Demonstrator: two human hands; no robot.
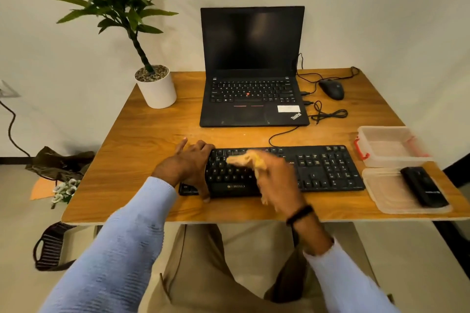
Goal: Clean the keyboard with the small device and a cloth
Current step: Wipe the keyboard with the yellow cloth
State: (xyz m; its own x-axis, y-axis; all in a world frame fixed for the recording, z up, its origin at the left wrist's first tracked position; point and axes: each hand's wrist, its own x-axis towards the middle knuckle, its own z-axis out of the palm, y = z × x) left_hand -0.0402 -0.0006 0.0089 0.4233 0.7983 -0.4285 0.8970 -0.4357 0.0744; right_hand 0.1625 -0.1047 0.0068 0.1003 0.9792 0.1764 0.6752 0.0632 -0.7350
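Two hands are at work on the keyboard [328, 168], which lies along the near edge of the table [142, 134], in front of the laptop [251, 63]. The left hand [189, 165] lies spread over the keyboard's left end, fingers apart and fairly straight, thumb at the front edge. We read this as pressing to steady the board, not gripping. The right hand [277, 183] is blurred, yet its fingers are bunched round the cloth [245, 160], a pale yellow wad held over the middle keys. Whether the cloth touches the keys we cannot tell. The small device [423, 187] lies unheld on a clear lid [389, 198] at the right, just beside the keyboard's number-pad end and in front of an open clear container [391, 146]. We judge the wiping stage to be in hand. Nothing touches the right half of the keys. We cannot tell whether the device stage is done or pending.
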